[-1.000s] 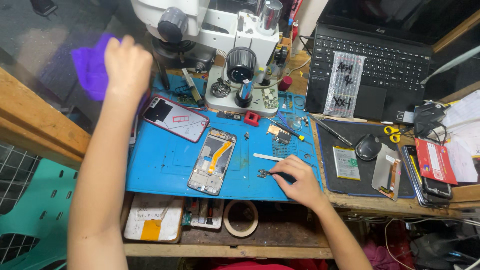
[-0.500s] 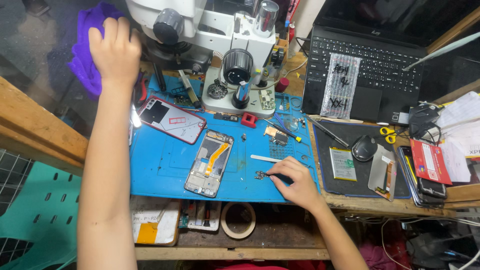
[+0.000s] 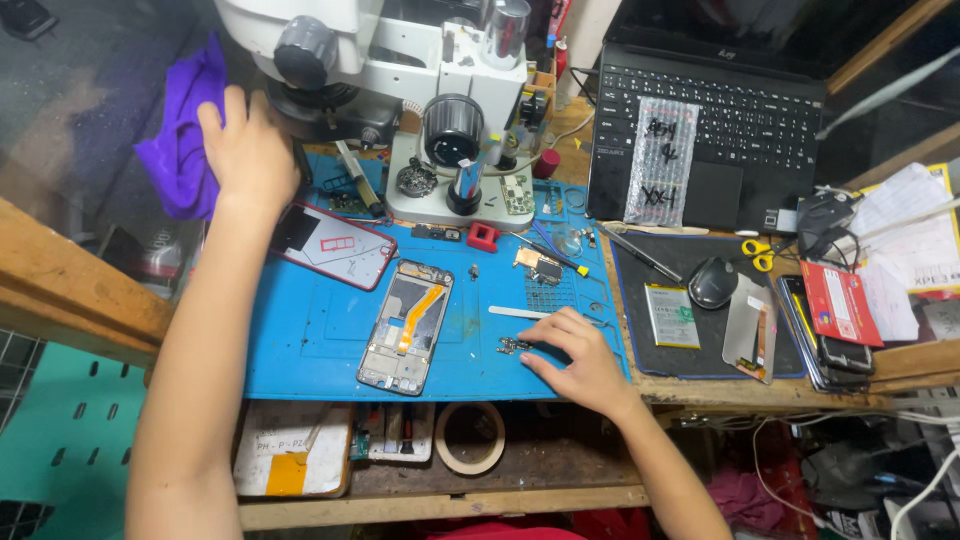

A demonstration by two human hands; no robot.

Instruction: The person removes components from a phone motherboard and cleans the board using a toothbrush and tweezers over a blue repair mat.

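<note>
Reaching my left hand (image 3: 245,150) flat onto the soft, limp purple cloth (image 3: 185,140) past the blue mat's (image 3: 310,340) far-left corner, I pinch tiny, easily lost screws (image 3: 512,346) near its front edge with right-hand (image 3: 580,362) fingertips.

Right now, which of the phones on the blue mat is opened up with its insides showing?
The phone in the middle of the blue mat: its back is off, showing an orange ribbon cable. The other phone, up and to its left, shows a closed, red-edged face.
</note>
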